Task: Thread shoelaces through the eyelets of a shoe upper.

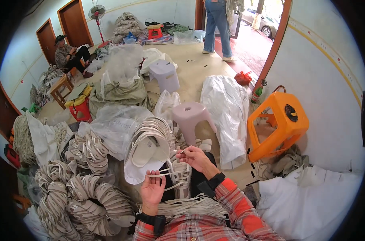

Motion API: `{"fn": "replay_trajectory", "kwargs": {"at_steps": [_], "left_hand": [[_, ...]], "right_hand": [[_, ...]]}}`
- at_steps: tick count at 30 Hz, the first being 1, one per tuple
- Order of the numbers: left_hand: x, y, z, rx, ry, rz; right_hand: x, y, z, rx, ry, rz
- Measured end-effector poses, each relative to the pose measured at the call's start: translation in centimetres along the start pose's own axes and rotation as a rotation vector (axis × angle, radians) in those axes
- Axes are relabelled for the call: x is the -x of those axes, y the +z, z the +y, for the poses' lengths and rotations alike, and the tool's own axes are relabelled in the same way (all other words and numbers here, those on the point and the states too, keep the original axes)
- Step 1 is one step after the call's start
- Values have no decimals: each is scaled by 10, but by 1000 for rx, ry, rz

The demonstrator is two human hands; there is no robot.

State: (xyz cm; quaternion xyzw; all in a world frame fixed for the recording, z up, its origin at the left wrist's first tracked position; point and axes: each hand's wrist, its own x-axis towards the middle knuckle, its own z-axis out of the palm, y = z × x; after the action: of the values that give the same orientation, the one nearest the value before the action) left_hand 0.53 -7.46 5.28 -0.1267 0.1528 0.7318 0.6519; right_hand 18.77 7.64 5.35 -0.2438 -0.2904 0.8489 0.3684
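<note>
Between my knees sits a beige shoe upper [182, 176], with pale laces strung across its front. My left hand [152, 189] is turned palm up at its left side, with a shoelace [164, 173] pinched at the fingertips and stretched toward the upper. Above the upper's right side, my right hand [196, 160] is closed in a pinch on a lace end near its fingertips. A bunch of loose pale laces [194, 207] lies across my lap. Just beyond my left hand stands a stack of beige shoe parts [152, 134].
Ring-shaped bundles of shoe uppers [98, 205] pile up at the left. Ahead stand a pinkish stool [190, 116] and a white sack [224, 116]. An orange stool [277, 124] is at the right. One person [72, 56] sits far left; another person [217, 28] stands by the doorway.
</note>
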Motion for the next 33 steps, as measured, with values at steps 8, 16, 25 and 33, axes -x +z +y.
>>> {"fn": "replay_trajectory", "kwargs": {"at_steps": [8, 16, 25, 33], "left_hand": [[-7, 16, -10, -713, 319, -9], [-16, 32, 36, -1941, 361, -499], [-41, 18, 31, -2192, 281, -140], [-36, 18, 13, -1824, 417, -32]], "right_hand": [[14, -11, 6, -193, 9, 139], [22, -61, 5, -414, -132, 183], [21, -76, -3, -485, -276, 193], [26, -82, -8, -253, -281, 377]]}}
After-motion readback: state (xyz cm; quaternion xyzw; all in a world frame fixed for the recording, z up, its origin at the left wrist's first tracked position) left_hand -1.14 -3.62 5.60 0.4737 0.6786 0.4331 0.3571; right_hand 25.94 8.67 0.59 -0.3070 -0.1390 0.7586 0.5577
